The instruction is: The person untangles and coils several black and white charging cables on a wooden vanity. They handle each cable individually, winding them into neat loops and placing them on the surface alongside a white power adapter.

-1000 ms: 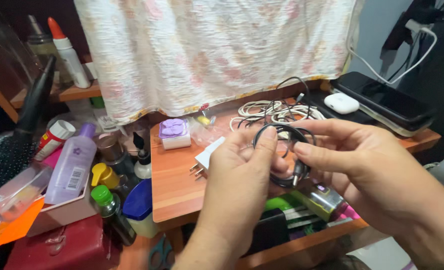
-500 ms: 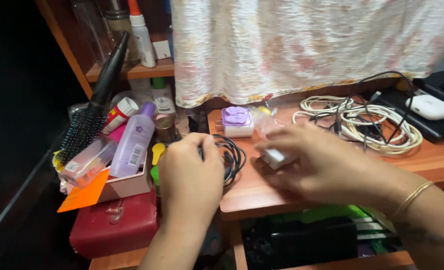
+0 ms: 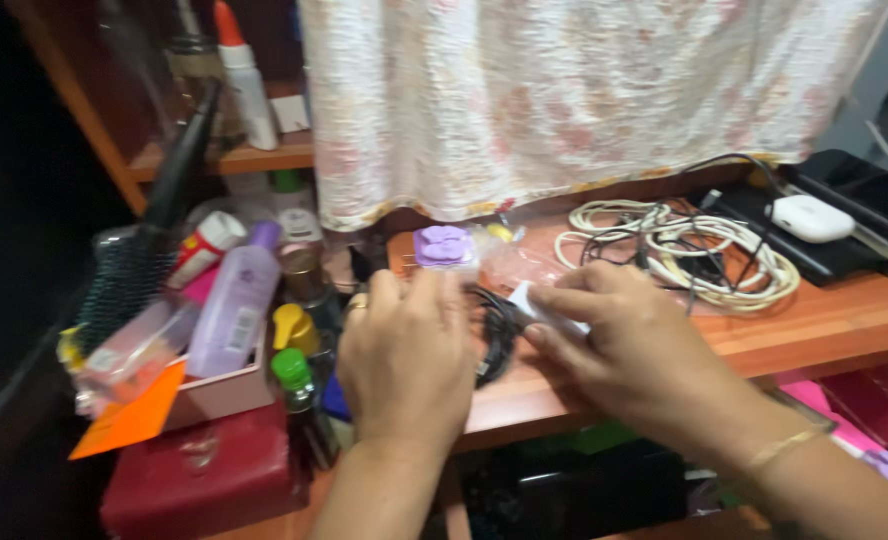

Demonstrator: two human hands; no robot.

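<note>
Both arms are bare to the edge of view, no sleeves showing. The left hand (image 3: 404, 355) wears a ring on one of its fingers (image 3: 357, 300), a small pale band. The right hand (image 3: 629, 345) has a thin gold bangle (image 3: 786, 448) round the wrist. Nails short and unpainted.
</note>
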